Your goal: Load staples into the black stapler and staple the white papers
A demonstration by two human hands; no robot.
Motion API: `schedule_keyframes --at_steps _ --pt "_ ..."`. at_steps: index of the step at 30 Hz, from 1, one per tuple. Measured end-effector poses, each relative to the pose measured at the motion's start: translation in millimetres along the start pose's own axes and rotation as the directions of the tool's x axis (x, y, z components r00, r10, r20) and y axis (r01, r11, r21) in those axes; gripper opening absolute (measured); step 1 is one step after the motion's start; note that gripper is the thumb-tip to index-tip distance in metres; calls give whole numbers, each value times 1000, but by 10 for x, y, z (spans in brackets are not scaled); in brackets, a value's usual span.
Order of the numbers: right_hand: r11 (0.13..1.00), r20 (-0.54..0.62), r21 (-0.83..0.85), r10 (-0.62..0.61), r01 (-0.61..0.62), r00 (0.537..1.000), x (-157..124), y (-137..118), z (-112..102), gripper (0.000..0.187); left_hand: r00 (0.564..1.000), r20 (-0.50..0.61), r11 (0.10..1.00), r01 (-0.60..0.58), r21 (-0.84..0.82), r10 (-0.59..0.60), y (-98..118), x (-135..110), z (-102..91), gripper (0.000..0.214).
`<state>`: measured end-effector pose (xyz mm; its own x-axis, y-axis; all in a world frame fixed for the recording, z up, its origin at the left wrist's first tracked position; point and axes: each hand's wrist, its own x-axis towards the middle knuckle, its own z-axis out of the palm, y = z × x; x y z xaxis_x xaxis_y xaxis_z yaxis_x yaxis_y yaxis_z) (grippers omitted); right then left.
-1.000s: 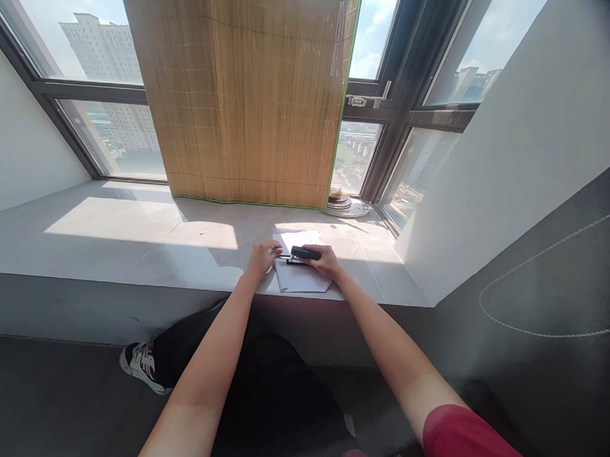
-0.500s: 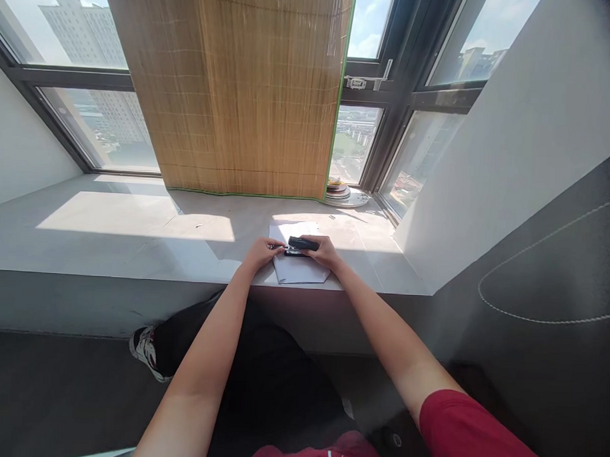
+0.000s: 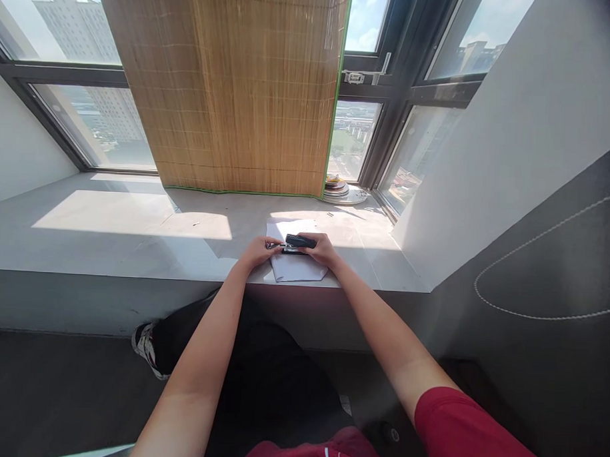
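1. At eight o'clock from the black stapler (image 3: 301, 242), we see a black-and-white shoe (image 3: 145, 345) on the dark floor (image 3: 54, 386), at the end of a black trouser leg (image 3: 181, 344).
2. At eleven o'clock the green-edged bamboo blind (image 3: 234, 93) hangs before the window, its lower edge by the back of the pale windowsill (image 3: 114, 255).
3. Our left hand (image 3: 258, 251) is at nine o'clock, thumb and fingers drawn nearly together on the stapler's silver end; exactly what the tips pinch is too small for us to tell.
4. White paper (image 3: 301, 270) lies on the windowsill beneath the stapler, showing towards twelve and six o'clock, its far part sunlit.
5. The stapler sits between our hands, over the paper; we cannot tell whether the two touch.
6. Our right hand (image 3: 324, 251), at three o'clock, curls around the stapler's black end, some fingers hidden.
7. Between one and two o'clock, we find plate-like round things (image 3: 337, 189) stacked near the window corner.
8. Between four and five o'clock, a red sleeve (image 3: 458, 424) covers our upper arm.
9. Between three and four o'clock hangs a looped pale cord (image 3: 547, 318).
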<state>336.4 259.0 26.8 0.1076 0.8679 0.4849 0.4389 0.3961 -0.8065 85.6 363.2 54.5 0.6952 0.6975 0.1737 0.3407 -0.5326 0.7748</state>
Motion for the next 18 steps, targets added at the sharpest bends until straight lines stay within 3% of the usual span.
schedule_keyframes --at_steps 4,8,13,16,18 --pt "999 -26 42 28 -27 999 -4 -7 -33 44 1000 -19 999 -2 -53 1 42 -17 -24 43" --pt "985 -100 163 75 -58 992 -21 -13 -78 52 994 -85 979 -87 -185 72 77 -48 -75 54" --pt "965 -1 258 40 -38 999 -62 -78 -95 55 973 112 958 -170 -233 200 76 -151 -241 56" --pt "955 47 296 4 -18 999 -78 -185 -101 56 960 96 942 -233 -243 262 99 -193 -297 55" --pt "955 143 296 -46 1 989 -86 -264 -106 55 945 94 929 -284 -237 313 139 -186 -266 58"
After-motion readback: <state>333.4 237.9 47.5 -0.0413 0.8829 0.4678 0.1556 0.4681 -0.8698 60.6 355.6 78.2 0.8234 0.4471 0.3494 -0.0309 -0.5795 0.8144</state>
